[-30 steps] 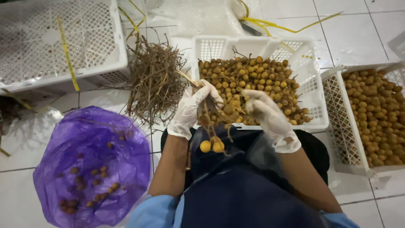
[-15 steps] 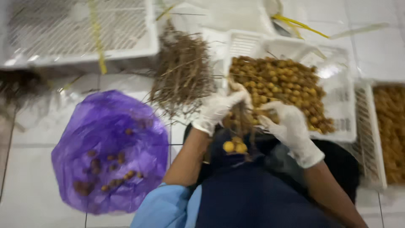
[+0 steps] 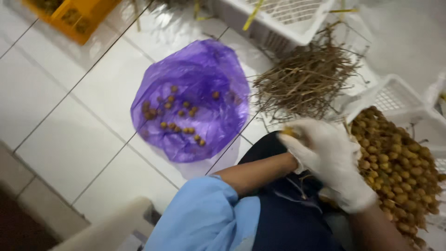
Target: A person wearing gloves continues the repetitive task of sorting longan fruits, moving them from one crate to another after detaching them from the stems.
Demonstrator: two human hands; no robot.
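We close our gloved left hand point(image 3: 320, 144) around a small yellow-brown fruit point(image 3: 288, 132), which peeps out at the fingertips on the side facing the purple bag; how tight the fingers sit is blurred, but they are curled in over it. Our right hand point(image 3: 353, 195), also gloved, lies just behind and below the left, touching it; its fingers are hidden, so we cannot tell what, if anything, it has hold of. The fruit sits at the very tip of the left hand, above our dark lap point(image 3: 278, 204). Just beside the hands, toward the right edge of the floor, a white slotted crate point(image 3: 395, 95) is heaped with the same round fruit point(image 3: 399, 162). Beyond the hands lies a pile of bare dry stems point(image 3: 306, 81), resting partly on the crate's rim. Further left on the white tiled floor point(image 3: 60, 116) spreads a purple plastic bag point(image 3: 195, 93) with loose fruits scattered on it. At the far edge stand another white crate point(image 3: 288, 18) and a yellow crate point(image 3: 79, 14)
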